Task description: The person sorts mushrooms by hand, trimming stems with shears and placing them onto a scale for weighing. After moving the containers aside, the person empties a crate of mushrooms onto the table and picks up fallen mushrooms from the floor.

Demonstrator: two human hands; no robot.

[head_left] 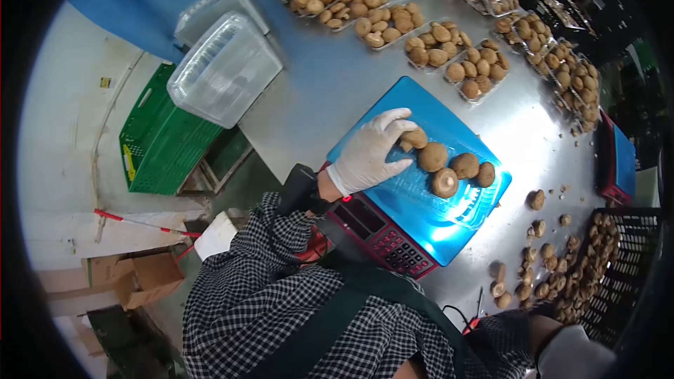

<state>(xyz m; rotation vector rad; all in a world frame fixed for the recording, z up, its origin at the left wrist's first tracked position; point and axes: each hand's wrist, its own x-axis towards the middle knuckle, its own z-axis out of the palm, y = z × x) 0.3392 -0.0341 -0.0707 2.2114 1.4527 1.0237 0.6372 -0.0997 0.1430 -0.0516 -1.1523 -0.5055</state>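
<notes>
My left hand (372, 153), in a white glove, is over the upper left of the blue scale platform (400, 98). Its fingers and thumb are spread around a brown mushroom (414, 138); the fingers touch its top edge, and a gap shows between it and the thumb. Several more mushrooms (432, 157) lie beside it in a clear plastic tray (467, 214) on the scale. One mushroom (444, 182) has its pale stem side up. At the bottom right edge is my right hand (576, 354), also gloved, partly cut off and dark, its fingers not made out, near loose mushrooms (523, 291).
Filled mushroom trays (477, 70) line the back and right of the metal table (316, 84). Stacked empty clear trays (228, 67) stand at left above a green crate (161, 133). A black crate (632, 260) with spilled mushrooms lies at right, near a second scale (621, 161).
</notes>
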